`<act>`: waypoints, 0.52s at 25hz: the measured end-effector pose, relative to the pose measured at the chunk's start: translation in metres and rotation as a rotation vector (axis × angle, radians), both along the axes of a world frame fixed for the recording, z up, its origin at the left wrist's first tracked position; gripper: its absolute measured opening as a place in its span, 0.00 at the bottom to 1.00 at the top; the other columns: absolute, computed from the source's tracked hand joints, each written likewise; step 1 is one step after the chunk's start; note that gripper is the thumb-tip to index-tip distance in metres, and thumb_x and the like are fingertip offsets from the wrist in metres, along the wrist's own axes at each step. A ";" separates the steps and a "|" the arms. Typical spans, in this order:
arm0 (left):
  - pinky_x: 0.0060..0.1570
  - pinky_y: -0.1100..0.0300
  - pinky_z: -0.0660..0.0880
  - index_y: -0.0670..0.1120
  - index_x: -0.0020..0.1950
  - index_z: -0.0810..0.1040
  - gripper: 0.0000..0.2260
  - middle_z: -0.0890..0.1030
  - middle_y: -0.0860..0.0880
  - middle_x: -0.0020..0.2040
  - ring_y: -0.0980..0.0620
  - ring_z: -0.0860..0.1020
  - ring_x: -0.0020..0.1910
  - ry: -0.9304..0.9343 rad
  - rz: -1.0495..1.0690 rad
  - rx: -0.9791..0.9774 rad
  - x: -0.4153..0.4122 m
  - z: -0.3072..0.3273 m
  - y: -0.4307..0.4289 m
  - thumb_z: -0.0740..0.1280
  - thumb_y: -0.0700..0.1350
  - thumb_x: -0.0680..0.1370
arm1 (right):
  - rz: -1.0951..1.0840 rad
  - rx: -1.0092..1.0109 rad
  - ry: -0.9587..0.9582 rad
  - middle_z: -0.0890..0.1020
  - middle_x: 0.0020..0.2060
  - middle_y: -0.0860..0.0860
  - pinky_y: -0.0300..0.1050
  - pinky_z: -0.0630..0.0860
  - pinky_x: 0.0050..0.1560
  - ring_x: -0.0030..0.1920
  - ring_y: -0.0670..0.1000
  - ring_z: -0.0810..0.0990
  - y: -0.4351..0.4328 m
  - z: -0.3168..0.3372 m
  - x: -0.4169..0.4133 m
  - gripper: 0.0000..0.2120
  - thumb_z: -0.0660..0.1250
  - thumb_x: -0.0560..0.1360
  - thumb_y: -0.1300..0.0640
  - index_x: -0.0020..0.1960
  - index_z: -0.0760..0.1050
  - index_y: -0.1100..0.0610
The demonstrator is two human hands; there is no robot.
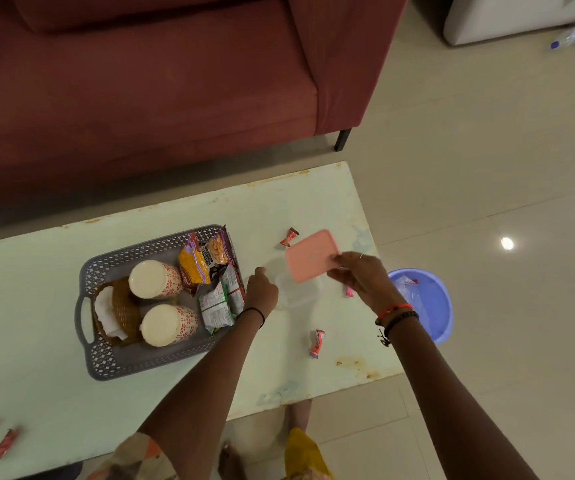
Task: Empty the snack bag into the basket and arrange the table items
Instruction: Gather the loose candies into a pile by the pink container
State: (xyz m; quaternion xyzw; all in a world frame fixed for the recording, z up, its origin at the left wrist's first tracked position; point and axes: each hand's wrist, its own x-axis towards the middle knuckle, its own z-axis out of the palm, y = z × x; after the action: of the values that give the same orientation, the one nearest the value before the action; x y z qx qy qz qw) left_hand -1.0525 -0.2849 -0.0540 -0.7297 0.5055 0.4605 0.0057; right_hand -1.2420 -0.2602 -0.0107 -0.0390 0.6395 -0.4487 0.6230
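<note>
The basket (106,362), grey and perforated, is seen on the pale green table (54,393), just to the left of the left fingers. It is filled with two white-lidded cups (166,323), a halved coconut (112,310) and a pile of snack packets (220,299); the packets lie nearest the left hand.

Closest to the camera, two red-wrapped candies (3,445) are found at the table's near left corner, well apart from both hands. A further red candy (317,342) lies between the two forearms, nearer than the fingers.

The left hand (261,292) is lowered beside the basket's right edge, its fingers curled against the side of a clear plastic container (298,292) that stands open on the table; whether the container is actually gripped cannot be told. The right hand (362,277) is closed on a pink lid (312,256), pinched at its right edge between thumb and fingers and held tilted above the container. A small pink wrapper (349,292) is glimpsed just under the right palm.

Beyond the lid's far corner, another red candy (289,236) rests on the table. To the right of the right wrist, off the table, a blue basin (435,306) with a plastic bag inside sits on the tiled floor (486,168). Farther back, a maroon sofa (140,81) is seen.
</note>
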 end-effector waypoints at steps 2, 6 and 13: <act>0.60 0.53 0.67 0.38 0.70 0.64 0.20 0.70 0.35 0.66 0.38 0.70 0.65 0.001 -0.030 -0.032 -0.002 -0.001 -0.003 0.54 0.33 0.77 | 0.111 -0.074 0.412 0.81 0.34 0.55 0.33 0.79 0.41 0.34 0.51 0.78 -0.014 -0.001 -0.009 0.06 0.70 0.72 0.64 0.46 0.82 0.66; 0.61 0.50 0.68 0.38 0.70 0.64 0.18 0.67 0.36 0.67 0.38 0.72 0.63 0.018 -0.105 -0.098 -0.011 -0.007 -0.006 0.55 0.36 0.79 | 0.480 -0.198 1.171 0.79 0.43 0.57 0.33 0.68 0.37 0.41 0.54 0.77 -0.032 -0.022 -0.004 0.10 0.66 0.76 0.60 0.51 0.81 0.66; 0.63 0.47 0.70 0.38 0.69 0.66 0.18 0.68 0.38 0.67 0.39 0.70 0.65 -0.005 -0.198 -0.218 -0.016 -0.029 -0.005 0.59 0.40 0.80 | 1.259 -0.162 1.532 0.73 0.53 0.58 0.46 0.73 0.35 0.49 0.57 0.75 -0.021 -0.078 0.002 0.06 0.62 0.75 0.70 0.50 0.74 0.64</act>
State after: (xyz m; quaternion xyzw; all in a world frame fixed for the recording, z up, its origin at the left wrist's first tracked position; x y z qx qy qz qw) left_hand -1.0687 -0.2903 -0.0830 -0.6736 0.6220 0.3983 -0.0269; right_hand -1.2398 -0.2809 -0.0891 -0.6930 0.6993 0.0676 0.1618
